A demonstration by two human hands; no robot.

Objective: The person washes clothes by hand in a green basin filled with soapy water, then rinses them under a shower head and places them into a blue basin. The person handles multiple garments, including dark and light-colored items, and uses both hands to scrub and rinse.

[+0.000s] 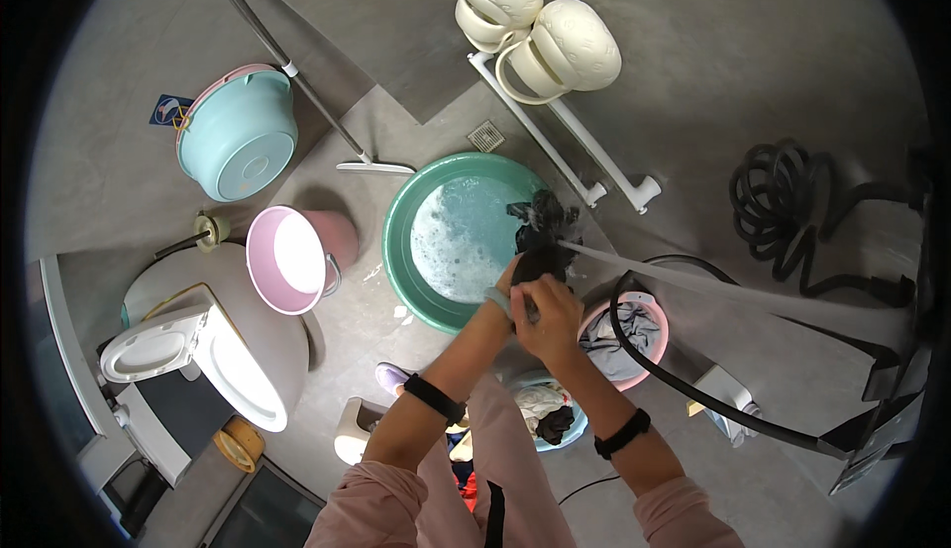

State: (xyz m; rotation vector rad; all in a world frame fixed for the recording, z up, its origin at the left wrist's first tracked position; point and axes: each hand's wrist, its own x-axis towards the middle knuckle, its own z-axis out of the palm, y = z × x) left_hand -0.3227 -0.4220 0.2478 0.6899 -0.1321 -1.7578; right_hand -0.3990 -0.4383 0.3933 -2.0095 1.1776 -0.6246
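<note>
A wet black cloth [548,239] hangs bunched at the right rim of a green plastic basin [399,280]. My right hand [551,317] grips the cloth's near end, fingers curled around it. My left hand [507,278], with a pale bracelet at its wrist, is mostly hidden by the cloth; it seems to hold the cloth from the left and beneath. From the right, a stream of water [713,291] strikes the cloth and splashes. Soapy water [457,251] with white foam stands in the basin.
To the left are a pink bucket [338,239], a toilet [271,407] and a floor squeegee [375,167]. A pink basin [661,325] and a light blue basin [576,433], both with clothes, stand near my right arm. A black hose [676,381] curves over the pink basin.
</note>
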